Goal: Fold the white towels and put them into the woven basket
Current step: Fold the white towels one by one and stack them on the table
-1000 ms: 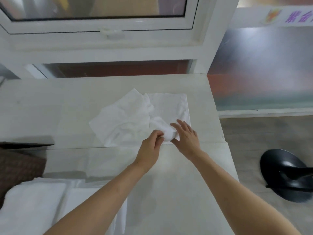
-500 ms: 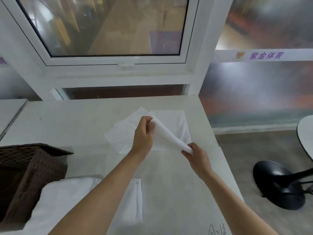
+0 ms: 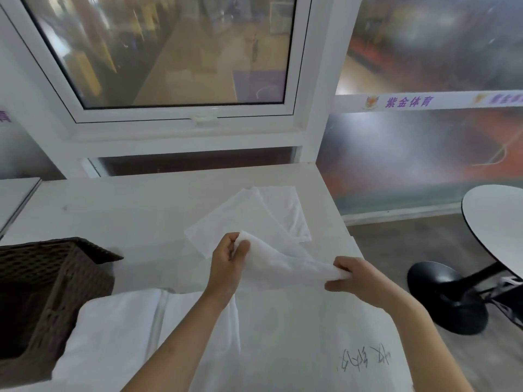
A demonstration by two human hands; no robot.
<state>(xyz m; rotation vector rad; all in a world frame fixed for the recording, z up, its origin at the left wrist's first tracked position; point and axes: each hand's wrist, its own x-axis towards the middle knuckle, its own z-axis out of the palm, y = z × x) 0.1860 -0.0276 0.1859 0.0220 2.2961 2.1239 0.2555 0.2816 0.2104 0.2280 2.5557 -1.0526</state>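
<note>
A thin white towel is stretched between my two hands above the white table. My left hand pinches one corner of it near the table's middle. My right hand pinches the other corner close to the table's right edge. The rest of that towel trails back onto the table. A second white towel lies flat behind it. The dark woven basket stands at the left. A stack of folded white towels lies next to the basket, partly under my left forearm.
A white window frame and wall rise right behind the table. To the right, on the floor, is a black round base under a round white table top. Handwriting marks the table's near right part.
My hands have lifted the towel edge and drawn apart, the right hand moving right and nearer, the left hand pulling back toward me. The view has tilted upward.
</note>
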